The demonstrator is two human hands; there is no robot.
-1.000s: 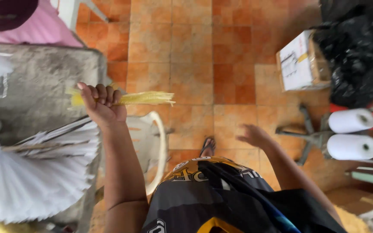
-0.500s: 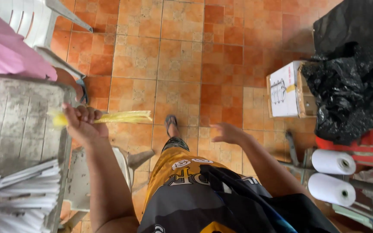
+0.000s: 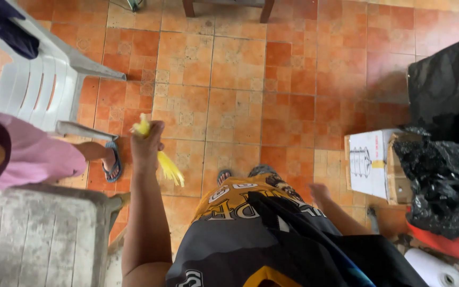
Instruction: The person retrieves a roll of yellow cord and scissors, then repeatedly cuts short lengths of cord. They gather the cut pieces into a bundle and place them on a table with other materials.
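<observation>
Black and yellow cloth: the person's printed shirt [image 3: 272,234] fills the lower middle of the view, nearest the camera
Left arm: bare forearm runs up from the bottom edge, just left of the shirt, out over the tiles
Left hand [image 3: 147,142]: fingers closed around a bundle of thin yellow strips [image 3: 169,167], held out over the floor
Strips: a short tuft shows above the fist, the longer end fans down and to the right below it, clear of the floor and just above the shirt's edge
Right hand [image 3: 321,192]: hangs low beside the shirt on the right, blurred, holding nothing; fingers look loosely apart, though the blur makes that uncertain
Grey table [image 3: 38,234]: worn, stained top at lower left, just beside the left forearm
White roll [image 3: 434,270]: at the bottom right corner, lying on its side
Feet: the person's sandalled toes [image 3: 224,175] show past the shirt hem on the tiles
Other person: a pink sleeve [image 3: 27,154] at the left edge, and a foot in a blue sandal [image 3: 113,162] on the floor near the left hand
Cardboard box [image 3: 370,165]: white printed face, on the floor to the right, touching a heap of black plastic bags [image 3: 444,175]
White plastic chair [image 3: 41,79]: upper left, dark cloth [image 3: 6,26] draped on it
Floor [image 3: 272,79]: orange patterned tiles
Far edge: dark wooden legs of a piece of furniture [image 3: 227,8] at the top
</observation>
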